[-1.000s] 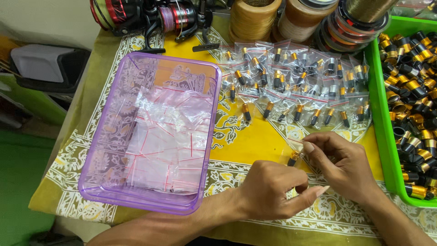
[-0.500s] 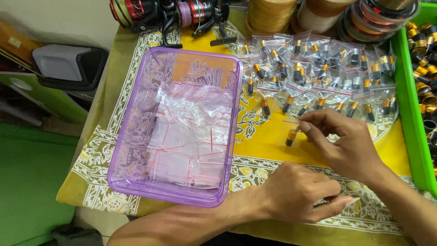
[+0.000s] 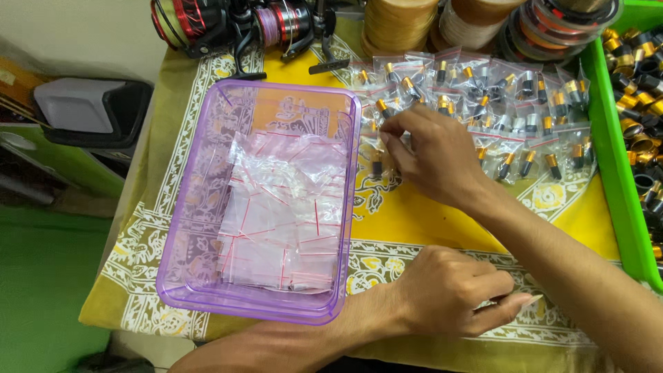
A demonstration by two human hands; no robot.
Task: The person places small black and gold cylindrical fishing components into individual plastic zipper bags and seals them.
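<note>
Head view looks down on my two bare hands over a table [image 3: 428,221] with a yellow patterned cloth on it. My right hand [image 3: 431,155] reaches across to the rows of little clear bags [image 3: 514,128] lying flat on the cloth. Its fingertips [image 3: 388,131] are pinched narrow on the edge of one small bag [image 3: 378,162] at the left end of the rows, just beside the purple tray [image 3: 207,207]. That bag is see-through, with a thin red strip along its top, and a short dark part with a gold end sits inside it. The other bags look the same, each with one dark and gold part, and they lie close together, some touching. My left hand [image 3: 449,293] rests on the cloth near me with the fingers curled loosely; it holds nothing that I can see. It lies just right of the tray's near corner. The tray is clear purple plastic with a pile of bags with red strips [image 3: 283,221] in it; they look flat and I cannot see any parts in them. A green bin [image 3: 611,173] full of gold and black rings stands at the right edge. Fishing reels [image 3: 235,24] and spools of line [image 3: 400,21] sit at the far side of the table.
</note>
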